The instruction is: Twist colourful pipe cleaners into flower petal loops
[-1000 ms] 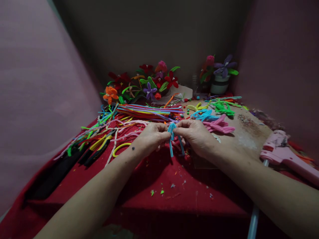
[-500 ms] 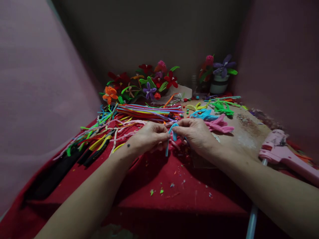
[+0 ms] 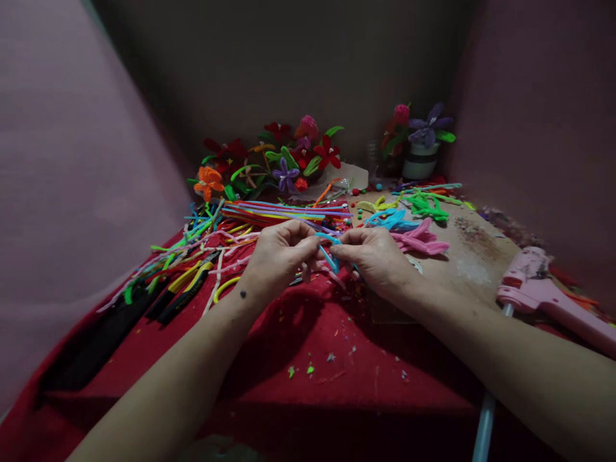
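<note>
A light-blue pipe cleaner, bent into a small loop, is held between my two hands above the red cloth. My left hand pinches one side of it with thumb and forefinger. On the other side, my right hand grips it near the bend, fingers closed. Both hands partly hide its ends. Just behind them lies a bundle of straight pipe cleaners in several colours. Light-blue bent pieces and pink looped pieces rest beyond my right hand.
Yellow-and-black pliers lie at the left. A pink glue gun with a long glue stick sits at the right, by the brown board. Pipe-cleaner flowers and a small pot stand at the back. Scraps dot the red cloth.
The pipe cleaner's free end, which hung down between my hands, is now bent up into a loop. My left hand has turned and shifted slightly left and up; the right stays nearly in place.
</note>
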Action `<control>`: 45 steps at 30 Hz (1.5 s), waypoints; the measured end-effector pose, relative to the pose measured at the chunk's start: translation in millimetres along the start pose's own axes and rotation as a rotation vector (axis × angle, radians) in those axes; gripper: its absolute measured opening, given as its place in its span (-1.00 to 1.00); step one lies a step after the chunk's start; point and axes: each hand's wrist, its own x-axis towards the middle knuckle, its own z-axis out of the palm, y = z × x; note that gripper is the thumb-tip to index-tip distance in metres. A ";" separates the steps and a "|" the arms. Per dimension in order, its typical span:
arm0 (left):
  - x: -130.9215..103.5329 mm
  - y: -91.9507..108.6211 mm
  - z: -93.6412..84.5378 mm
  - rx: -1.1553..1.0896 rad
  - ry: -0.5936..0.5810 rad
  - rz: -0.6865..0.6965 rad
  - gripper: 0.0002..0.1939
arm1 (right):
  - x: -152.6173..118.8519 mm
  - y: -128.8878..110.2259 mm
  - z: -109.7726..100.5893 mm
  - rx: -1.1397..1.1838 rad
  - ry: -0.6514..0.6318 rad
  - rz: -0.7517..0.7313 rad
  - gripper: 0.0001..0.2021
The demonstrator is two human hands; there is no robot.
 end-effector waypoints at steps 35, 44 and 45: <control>6.4 -21.9 1.3 -0.394 -0.328 -0.293 -0.77 | 7.1 12.6 -5.3 0.368 -0.136 0.117 -0.86; 8.0 -29.8 6.4 -0.550 -0.370 -0.286 -0.77 | 10.0 11.6 -6.3 0.356 -0.038 0.157 -0.88; 7.7 -29.6 7.2 -0.552 -0.355 -0.283 -0.76 | 10.4 11.9 -6.3 0.375 -0.042 0.162 -0.87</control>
